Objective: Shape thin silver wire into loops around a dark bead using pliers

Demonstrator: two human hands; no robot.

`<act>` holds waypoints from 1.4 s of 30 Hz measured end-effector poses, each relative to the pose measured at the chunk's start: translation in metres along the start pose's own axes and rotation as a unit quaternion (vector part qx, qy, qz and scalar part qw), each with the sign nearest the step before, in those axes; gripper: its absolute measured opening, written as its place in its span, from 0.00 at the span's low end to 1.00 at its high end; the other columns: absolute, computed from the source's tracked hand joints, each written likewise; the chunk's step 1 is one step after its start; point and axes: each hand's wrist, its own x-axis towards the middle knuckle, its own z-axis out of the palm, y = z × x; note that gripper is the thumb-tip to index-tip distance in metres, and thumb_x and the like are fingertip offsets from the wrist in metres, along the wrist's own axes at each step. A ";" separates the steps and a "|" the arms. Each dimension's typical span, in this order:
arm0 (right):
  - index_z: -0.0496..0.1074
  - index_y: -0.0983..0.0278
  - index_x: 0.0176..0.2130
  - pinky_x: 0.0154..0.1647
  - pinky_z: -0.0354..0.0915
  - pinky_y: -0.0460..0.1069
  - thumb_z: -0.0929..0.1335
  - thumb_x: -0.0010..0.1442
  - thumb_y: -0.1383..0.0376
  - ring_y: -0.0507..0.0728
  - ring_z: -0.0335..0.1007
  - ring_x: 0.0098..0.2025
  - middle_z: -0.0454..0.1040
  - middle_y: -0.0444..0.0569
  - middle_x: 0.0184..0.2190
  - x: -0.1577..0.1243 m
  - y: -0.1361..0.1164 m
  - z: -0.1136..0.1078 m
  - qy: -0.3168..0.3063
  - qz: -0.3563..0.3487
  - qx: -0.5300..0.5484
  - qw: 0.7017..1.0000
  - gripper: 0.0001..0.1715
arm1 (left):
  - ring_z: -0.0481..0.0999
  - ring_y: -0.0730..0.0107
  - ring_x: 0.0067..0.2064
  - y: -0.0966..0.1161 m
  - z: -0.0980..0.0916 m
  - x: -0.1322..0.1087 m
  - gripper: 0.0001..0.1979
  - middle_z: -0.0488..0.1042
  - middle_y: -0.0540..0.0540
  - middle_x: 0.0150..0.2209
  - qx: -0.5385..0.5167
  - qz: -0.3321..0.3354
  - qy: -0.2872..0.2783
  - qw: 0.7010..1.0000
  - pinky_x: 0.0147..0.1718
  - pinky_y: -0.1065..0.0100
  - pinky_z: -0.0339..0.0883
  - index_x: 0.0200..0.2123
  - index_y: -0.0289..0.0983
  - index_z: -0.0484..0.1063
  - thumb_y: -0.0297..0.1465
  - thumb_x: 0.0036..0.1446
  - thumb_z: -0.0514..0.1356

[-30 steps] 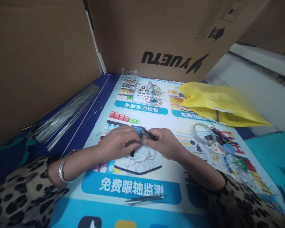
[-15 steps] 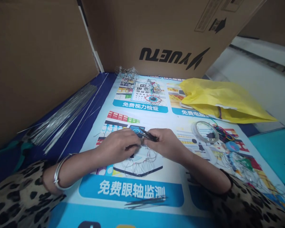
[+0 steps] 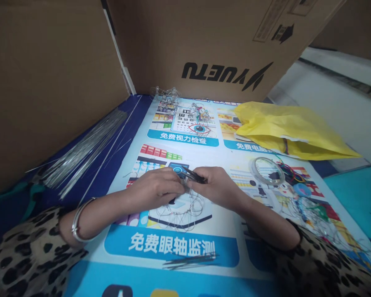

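Steady slim black metal pliers (image 3: 195,176), clasped in right hand (image 3: 214,184), near silvery wire loops (image 3: 185,212); cannot tell grip of left hand (image 3: 157,186).

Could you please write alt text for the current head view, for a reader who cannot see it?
A person's left hand and right hand, the right holding a dark tool, meet at a loop of thin wire over a printed poster. Straight wires lie to the left, a yellow bag at the back right, and a cardboard wall stands behind.
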 end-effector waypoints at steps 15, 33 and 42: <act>0.59 0.64 0.20 0.21 0.46 0.43 0.65 0.52 0.61 0.47 0.52 0.22 0.59 0.39 0.18 -0.002 0.000 0.001 0.015 -0.017 0.022 1.000 0.15 | 0.69 0.72 0.34 -0.001 0.000 0.001 0.10 0.71 0.47 0.30 0.025 -0.001 0.004 1.000 0.34 0.70 0.63 0.29 0.37 0.71 0.25 0.57 0.51; 0.63 0.64 0.22 0.23 0.49 0.43 0.63 0.55 0.62 0.47 0.57 0.23 0.63 0.40 0.19 -0.004 0.003 0.000 -0.010 -0.053 -0.004 0.999 0.13 | 0.69 0.72 0.34 -0.003 -0.002 0.002 0.10 0.72 0.47 0.29 -0.001 -0.020 0.005 1.000 0.35 0.69 0.64 0.30 0.36 0.72 0.24 0.55 0.51; 0.62 0.64 0.22 0.24 0.49 0.43 0.64 0.55 0.63 0.48 0.58 0.24 0.64 0.41 0.20 -0.005 -0.002 -0.003 -0.018 -0.052 -0.011 0.998 0.12 | 0.70 0.72 0.33 -0.003 -0.001 0.004 0.09 0.73 0.48 0.28 -0.026 -0.015 0.020 0.999 0.35 0.69 0.64 0.27 0.36 0.71 0.22 0.54 0.52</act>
